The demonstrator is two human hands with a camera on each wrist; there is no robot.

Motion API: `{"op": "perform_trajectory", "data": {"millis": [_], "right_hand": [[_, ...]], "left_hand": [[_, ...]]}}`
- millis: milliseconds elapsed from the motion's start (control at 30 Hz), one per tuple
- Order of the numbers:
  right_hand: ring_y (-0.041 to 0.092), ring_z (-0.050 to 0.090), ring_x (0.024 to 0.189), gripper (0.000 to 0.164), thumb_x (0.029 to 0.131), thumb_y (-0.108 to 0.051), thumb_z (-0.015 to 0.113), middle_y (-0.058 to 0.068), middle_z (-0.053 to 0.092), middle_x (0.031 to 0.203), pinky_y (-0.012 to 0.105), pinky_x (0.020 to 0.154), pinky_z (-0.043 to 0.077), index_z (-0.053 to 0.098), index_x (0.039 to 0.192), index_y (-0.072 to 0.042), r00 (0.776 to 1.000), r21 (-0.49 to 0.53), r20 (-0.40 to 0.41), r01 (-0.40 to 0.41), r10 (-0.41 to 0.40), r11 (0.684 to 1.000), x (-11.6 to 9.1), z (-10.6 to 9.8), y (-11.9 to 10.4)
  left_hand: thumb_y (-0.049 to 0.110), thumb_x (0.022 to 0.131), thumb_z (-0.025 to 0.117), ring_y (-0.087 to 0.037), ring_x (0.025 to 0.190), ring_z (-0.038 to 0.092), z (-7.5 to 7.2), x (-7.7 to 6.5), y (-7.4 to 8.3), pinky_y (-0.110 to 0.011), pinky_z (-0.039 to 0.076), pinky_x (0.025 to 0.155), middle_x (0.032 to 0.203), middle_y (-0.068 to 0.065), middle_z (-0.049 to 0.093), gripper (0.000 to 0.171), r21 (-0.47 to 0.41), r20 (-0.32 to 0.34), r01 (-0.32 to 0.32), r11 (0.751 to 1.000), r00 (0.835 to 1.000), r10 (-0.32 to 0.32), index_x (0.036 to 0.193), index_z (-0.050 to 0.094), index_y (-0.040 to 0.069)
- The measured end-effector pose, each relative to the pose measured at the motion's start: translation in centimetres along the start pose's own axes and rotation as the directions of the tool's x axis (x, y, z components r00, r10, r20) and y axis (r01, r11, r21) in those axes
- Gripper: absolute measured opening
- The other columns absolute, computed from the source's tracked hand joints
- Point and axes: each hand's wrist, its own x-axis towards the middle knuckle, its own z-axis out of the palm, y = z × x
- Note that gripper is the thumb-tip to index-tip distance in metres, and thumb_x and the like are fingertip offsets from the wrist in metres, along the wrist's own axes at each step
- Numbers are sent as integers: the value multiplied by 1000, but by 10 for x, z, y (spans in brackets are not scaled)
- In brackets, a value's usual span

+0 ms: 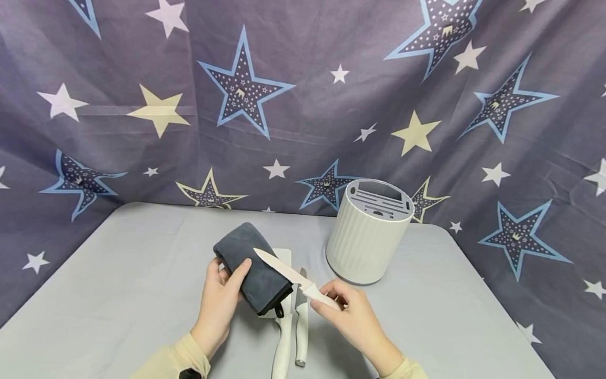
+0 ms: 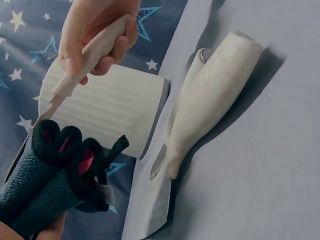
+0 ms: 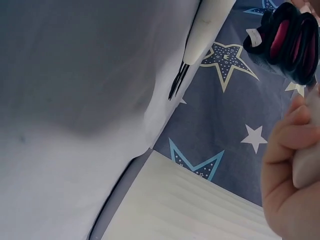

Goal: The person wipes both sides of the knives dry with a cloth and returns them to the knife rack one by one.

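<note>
In the head view my left hand (image 1: 221, 297) grips a folded dark grey cloth (image 1: 253, 268), thumb on top, raised over the table. My right hand (image 1: 347, 313) holds a serrated knife (image 1: 284, 269) by its white handle, with the blade lying along the cloth's right side and its tip pointing up and left. The left wrist view shows the cloth's rolled folds (image 2: 55, 170) with a loop and a small tag, next to the blade. Beneath the hands lie a white-handled cleaver (image 1: 282, 342) and a smaller knife (image 1: 301, 326), side by side; the cloth partly hides the cleaver's blade.
A white ribbed knife block (image 1: 369, 237) with a slotted grey top stands at the back right, just beyond my right hand. The table (image 1: 156, 263) has a light grey cover. A star-patterned curtain (image 1: 303, 105) hangs right behind it.
</note>
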Motion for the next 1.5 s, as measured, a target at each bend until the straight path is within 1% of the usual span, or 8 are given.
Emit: {"op": "perform_trajectory", "data": {"millis": [100, 300, 700, 800, 933, 1100, 1300, 1500], "right_hand": [[-1, 46, 57, 12, 80, -18, 79, -10, 57, 65, 18, 53, 40, 69, 84, -21, 1000, -5, 10, 5, -5, 1000, 0, 0, 2], [0, 46, 56, 11, 81, -20, 78, -9, 58, 65, 18, 52, 41, 68, 84, -20, 1000, -16, 26, 0, 0, 1000, 0, 0, 3], [0, 46, 57, 10, 81, -20, 79, -9, 59, 66, 18, 53, 41, 69, 85, -20, 1000, -11, 26, -5, 6, 1000, 1, 1, 4], [0, 46, 57, 11, 81, -20, 79, -9, 59, 66, 18, 53, 41, 69, 85, -20, 1000, -12, 25, -6, 6, 1000, 1, 1, 4], [0, 47, 57, 11, 81, -20, 79, -9, 59, 67, 18, 53, 41, 69, 85, -20, 1000, -16, 24, -7, 7, 1000, 1, 1, 4], [-1, 47, 57, 11, 80, -20, 79, -9, 59, 66, 18, 53, 42, 69, 85, -20, 1000, -18, 19, -2, 2, 1000, 2, 1, 4], [0, 48, 58, 12, 79, -20, 80, -9, 58, 66, 18, 53, 41, 69, 83, -20, 1000, -2, 7, -26, 26, 1000, 2, 1, 5], [1, 49, 59, 13, 78, -19, 81, -11, 56, 65, 17, 54, 41, 69, 82, -20, 998, 14, -19, -65, 65, 998, 2, 2, 3]], "left_hand": [[30, 102, 55, -1, 98, 67, 0, 0, 1, -20, 55, 84, 143, -25, 46, 73, -34, -1, 1, 999, 1000, -1, 153, 9, 5], [31, 103, 53, 1, 102, 63, 2, -1, 0, -19, 55, 85, 145, -22, 40, 70, -43, 3, -9, 999, 1000, 9, 151, 9, 7], [30, 103, 55, -7, 114, 61, 8, -3, 0, -25, 55, 89, 144, -22, 39, 63, -79, 37, 2, 997, 999, 1, 143, 11, 9], [31, 103, 54, -11, 116, 61, 9, -4, 0, -26, 55, 89, 143, -22, 38, 64, -85, 50, -1, 996, 999, 5, 143, 10, 8], [32, 103, 53, -22, 120, 61, 9, -4, 0, -28, 55, 91, 143, -23, 39, 62, -91, 67, 4, 996, 998, 3, 142, 10, 8], [34, 104, 51, -34, 130, 52, 9, -3, 0, -33, 54, 94, 148, -24, 35, 64, -118, 75, 21, 993, 997, -13, 143, 8, 8], [32, 104, 50, -36, 137, 44, 9, -1, -1, -41, 51, 100, 153, -24, 29, 65, -181, 74, 37, 983, 997, -24, 145, 5, 9], [31, 105, 49, -38, 136, 45, 10, 0, -3, -44, 51, 100, 151, -25, 32, 64, -164, 79, 36, 986, 997, -23, 147, 7, 8]]}}
